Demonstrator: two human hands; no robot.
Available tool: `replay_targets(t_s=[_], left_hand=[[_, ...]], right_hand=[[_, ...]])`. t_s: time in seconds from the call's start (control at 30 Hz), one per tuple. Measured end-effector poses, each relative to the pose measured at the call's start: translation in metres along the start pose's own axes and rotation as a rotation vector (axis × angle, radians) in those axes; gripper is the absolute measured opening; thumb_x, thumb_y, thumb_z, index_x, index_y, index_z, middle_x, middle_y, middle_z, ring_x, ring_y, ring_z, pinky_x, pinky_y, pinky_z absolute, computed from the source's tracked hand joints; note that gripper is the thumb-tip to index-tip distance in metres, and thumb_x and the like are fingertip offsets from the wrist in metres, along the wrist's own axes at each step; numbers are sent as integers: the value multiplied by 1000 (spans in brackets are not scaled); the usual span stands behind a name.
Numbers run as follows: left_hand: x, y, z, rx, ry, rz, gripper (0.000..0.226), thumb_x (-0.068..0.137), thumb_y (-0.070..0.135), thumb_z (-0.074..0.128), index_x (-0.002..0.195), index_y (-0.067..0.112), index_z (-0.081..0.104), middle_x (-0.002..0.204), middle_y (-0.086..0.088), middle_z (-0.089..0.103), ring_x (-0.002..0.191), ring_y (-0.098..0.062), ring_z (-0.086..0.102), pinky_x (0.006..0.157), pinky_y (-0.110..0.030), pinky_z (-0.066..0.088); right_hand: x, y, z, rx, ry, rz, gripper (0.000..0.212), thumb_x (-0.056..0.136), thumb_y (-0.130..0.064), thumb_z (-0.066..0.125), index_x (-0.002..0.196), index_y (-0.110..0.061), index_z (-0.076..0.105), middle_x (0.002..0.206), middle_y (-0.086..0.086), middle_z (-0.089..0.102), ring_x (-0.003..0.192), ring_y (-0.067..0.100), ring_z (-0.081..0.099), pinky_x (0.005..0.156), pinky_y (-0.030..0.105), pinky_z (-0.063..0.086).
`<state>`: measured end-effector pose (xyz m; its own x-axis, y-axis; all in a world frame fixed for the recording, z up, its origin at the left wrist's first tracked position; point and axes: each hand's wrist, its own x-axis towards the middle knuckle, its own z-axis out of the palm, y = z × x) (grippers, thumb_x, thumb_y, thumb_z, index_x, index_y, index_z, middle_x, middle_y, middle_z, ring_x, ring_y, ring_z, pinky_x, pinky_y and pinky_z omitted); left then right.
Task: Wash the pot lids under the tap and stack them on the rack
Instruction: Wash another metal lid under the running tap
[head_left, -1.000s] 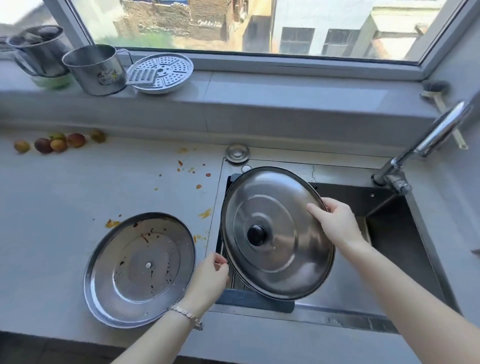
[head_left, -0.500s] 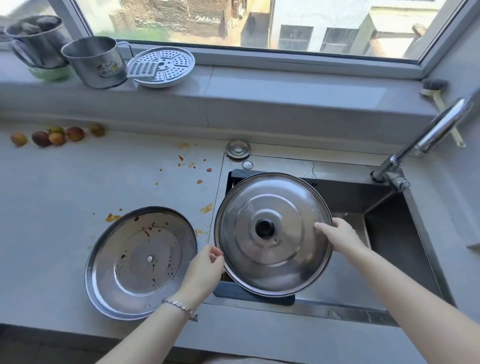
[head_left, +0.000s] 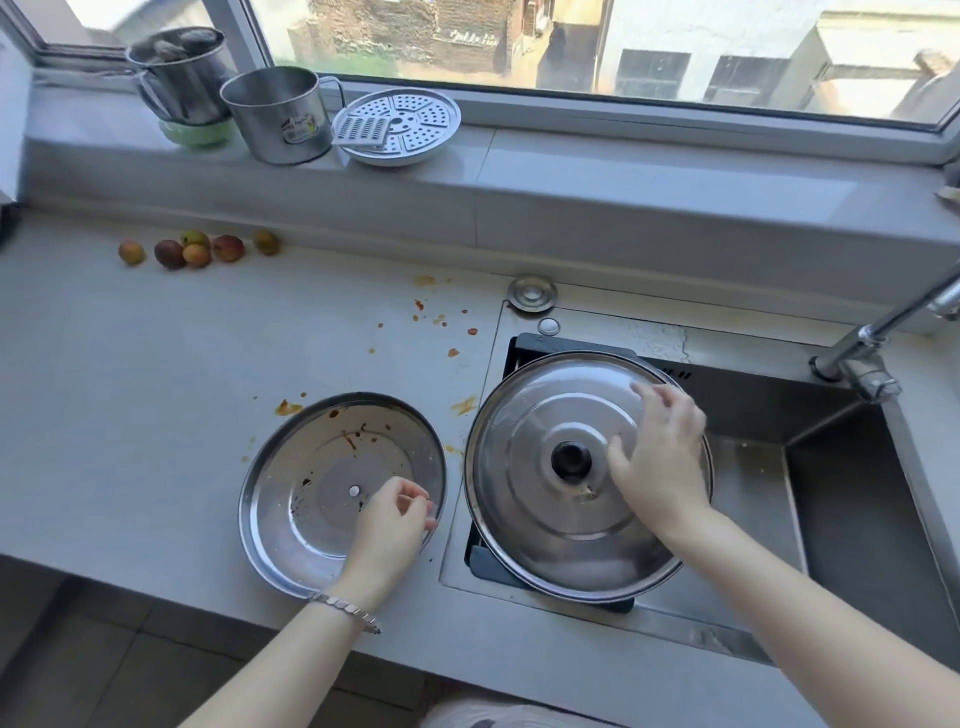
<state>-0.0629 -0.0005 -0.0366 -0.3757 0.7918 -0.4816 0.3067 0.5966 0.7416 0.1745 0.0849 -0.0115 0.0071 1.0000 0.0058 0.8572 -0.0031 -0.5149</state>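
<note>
A large steel pot lid (head_left: 524, 415) with a black knob (head_left: 571, 460) lies dome up on the black rack (head_left: 488, 564) at the left end of the sink. My right hand (head_left: 660, 457) rests on its dome just right of the knob, fingers spread. A second steel lid (head_left: 311, 467) lies upside down on the counter to the left, smeared with orange-brown food bits. My left hand (head_left: 389, 519) is over this lid's right rim with loosely curled fingers; I see nothing held in it.
The tap (head_left: 883, 332) reaches over the sink basin (head_left: 857, 519) from the right and is not running. Food splashes dot the counter (head_left: 156, 389). Several small fruits (head_left: 197, 249) lie at the back left. Steel mugs (head_left: 280, 114) and a steamer plate (head_left: 400, 124) stand on the windowsill.
The knobbed lid went from tilted in both hands to lying flat on the rack. My left hand let go and moved left over the dirty lid. My right hand shifted onto the dome.
</note>
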Motion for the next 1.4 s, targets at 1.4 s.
replay_targets(t_s=[1.4], left_hand=[[-17, 154, 196, -462, -210, -127, 46, 95, 47, 40, 120, 12, 57, 110, -5, 66, 101, -22, 61, 89, -36, 49]], right_hand=[[10, 182, -156, 608, -112, 373, 20, 94, -4, 45, 97, -6, 64, 90, 18, 68, 67, 13, 65, 47, 11, 47]])
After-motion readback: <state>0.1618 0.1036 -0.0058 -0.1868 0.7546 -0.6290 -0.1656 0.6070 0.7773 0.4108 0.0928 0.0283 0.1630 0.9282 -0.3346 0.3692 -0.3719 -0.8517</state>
